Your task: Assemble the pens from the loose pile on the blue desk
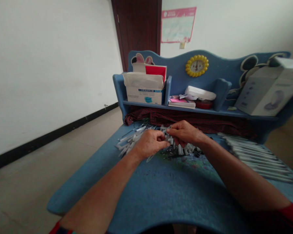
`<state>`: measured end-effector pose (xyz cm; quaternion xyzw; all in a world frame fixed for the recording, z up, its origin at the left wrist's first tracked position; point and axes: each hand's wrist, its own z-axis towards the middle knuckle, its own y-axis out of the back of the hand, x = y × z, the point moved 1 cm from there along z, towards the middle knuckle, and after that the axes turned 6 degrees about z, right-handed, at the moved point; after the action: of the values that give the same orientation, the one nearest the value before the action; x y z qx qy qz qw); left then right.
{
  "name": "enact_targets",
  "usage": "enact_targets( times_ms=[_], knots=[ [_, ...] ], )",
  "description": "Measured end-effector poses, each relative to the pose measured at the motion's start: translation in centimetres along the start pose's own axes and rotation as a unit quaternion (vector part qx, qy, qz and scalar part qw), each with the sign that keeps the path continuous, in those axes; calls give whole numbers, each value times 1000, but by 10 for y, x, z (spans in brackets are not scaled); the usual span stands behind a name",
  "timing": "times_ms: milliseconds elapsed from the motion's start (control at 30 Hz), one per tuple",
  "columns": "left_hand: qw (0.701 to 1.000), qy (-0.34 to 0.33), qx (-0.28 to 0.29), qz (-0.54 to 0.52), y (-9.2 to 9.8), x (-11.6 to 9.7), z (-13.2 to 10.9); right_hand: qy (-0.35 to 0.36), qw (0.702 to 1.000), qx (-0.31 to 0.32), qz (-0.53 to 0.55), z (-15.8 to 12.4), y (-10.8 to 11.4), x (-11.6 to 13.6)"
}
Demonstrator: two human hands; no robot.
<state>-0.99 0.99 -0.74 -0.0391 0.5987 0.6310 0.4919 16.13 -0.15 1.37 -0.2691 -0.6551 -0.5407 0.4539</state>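
Note:
My left hand [151, 143] is closed, thumb against the curled fingers, over a heap of small slim pieces. Close beside it, my right hand [184, 132] pinches with thumb and forefinger. The two hands nearly meet, and whatever they grip is too small and blurred to make out. Under and left of the left hand lie whitish translucent pieces [127, 143] that look like pen parts. Below the right hand are clear and black small pieces [183, 150]. A row of slim pale sticks resembling pens [256, 157] lies side by side at the right.
The blue desk [161, 191] has a back shelf holding a mask box [144, 92], notepads [182, 103], a white packet [200, 93] and a large white box [263, 89]. Dark checked cloth [161, 116] lies beneath the shelf. A yellow-rimmed clock [197, 66] is on the backboard.

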Motion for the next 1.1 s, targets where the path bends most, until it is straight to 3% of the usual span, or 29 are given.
enact_targets(
  times_ms=[133, 233, 367, 500, 633, 800, 900, 1100],
  knots=[
    [997, 17, 56, -45, 8, -1, 0, 9, 1000, -9, 2, -1, 0, 0],
    [996, 35, 48, -67, 17, -3, -1, 32, 998, -36, 28, 0, 0, -2],
    [989, 77, -61, -110, 32, 3, 0, 53, 996, -62, 48, 3, -5, -8],
    [959, 119, -193, -168, 43, 12, 2, 95, 993, 8, -65, 3, -27, -9],
    [940, 130, -243, -201, 44, 15, 3, 185, 939, 60, -283, -2, -58, -3],
    [934, 134, -246, -221, 41, 17, 3, 183, 860, 89, -467, -3, -83, 4],
    [935, 133, -246, -219, 40, 17, 3, 180, 843, 86, -499, 0, -89, 6],
    [940, 133, -239, -205, 40, 16, 3, 169, 840, 57, -512, 4, -98, 9]
  ],
)
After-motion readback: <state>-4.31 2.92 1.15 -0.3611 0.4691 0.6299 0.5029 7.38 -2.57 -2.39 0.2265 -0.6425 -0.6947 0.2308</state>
